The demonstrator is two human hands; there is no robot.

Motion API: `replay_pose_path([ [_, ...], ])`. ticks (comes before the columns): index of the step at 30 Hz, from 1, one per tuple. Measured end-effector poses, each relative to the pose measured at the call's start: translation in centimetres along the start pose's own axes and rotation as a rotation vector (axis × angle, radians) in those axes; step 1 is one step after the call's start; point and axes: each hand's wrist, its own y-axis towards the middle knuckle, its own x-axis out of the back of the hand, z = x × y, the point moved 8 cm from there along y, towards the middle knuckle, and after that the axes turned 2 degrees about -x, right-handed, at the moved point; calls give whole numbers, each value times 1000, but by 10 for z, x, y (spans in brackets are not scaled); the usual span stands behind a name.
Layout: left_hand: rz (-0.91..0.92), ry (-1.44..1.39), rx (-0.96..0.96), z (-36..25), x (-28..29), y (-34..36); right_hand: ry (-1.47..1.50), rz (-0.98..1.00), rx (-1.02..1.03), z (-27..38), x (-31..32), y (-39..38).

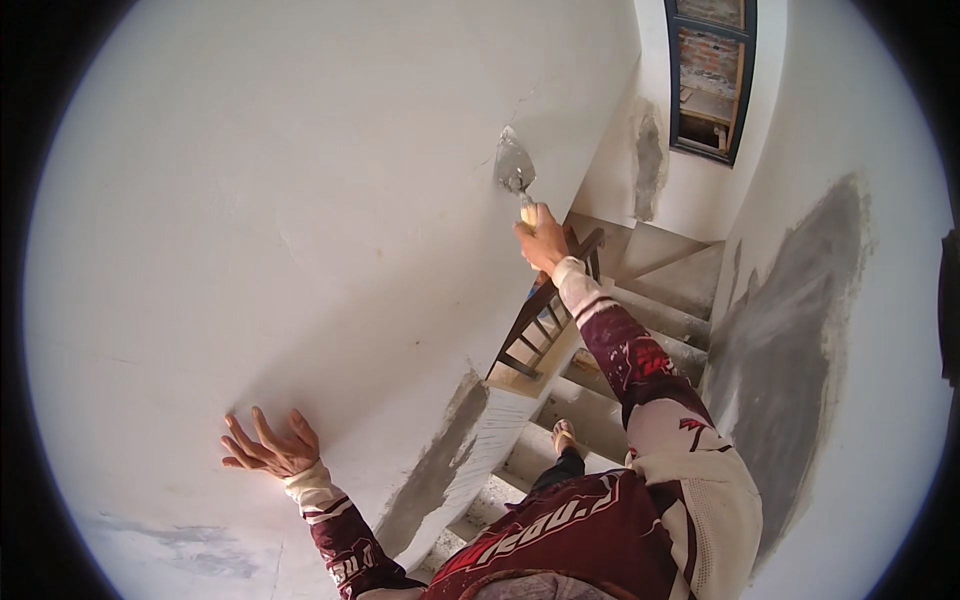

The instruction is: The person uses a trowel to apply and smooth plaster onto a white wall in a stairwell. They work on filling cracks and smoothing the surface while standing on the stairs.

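My right hand (541, 238) is wrapped round the pale handle of a pointed trowel (516, 163), with the arm stretched out ahead. The trowel's grey metal blade lies at the white wall (330, 180), beside a thin crack (526, 95); whether it presses on the wall I cannot tell. My left hand (270, 444) holds nothing and rests on the same wall, lower and to the left, its fingers spread. Both my sleeves are maroon and cream, and the right one has pale specks on it.
Concrete stairs (585, 412) run below me, with my sandalled foot (563, 434) on them. A dark wooden railing (530, 325) stands beside my right forearm. Grey patches mark the left wall's lower edge (435, 460) and the right wall (790, 350). A dark-framed window (710, 75) is at the upper right.
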Motion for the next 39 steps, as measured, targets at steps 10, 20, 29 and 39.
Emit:
replay_pose_path([
  [10,-1,12,-12,-3,0,1,70,-39,-25,1,11,24],
  [20,7,13,-10,0,-3,-3,-196,-151,117,-15,32,58],
  [29,8,33,-12,0,-2,-2,-399,-65,44,2,44,54],
  [39,2,36,-26,-2,1,0,-545,15,111,29,56,41],
])
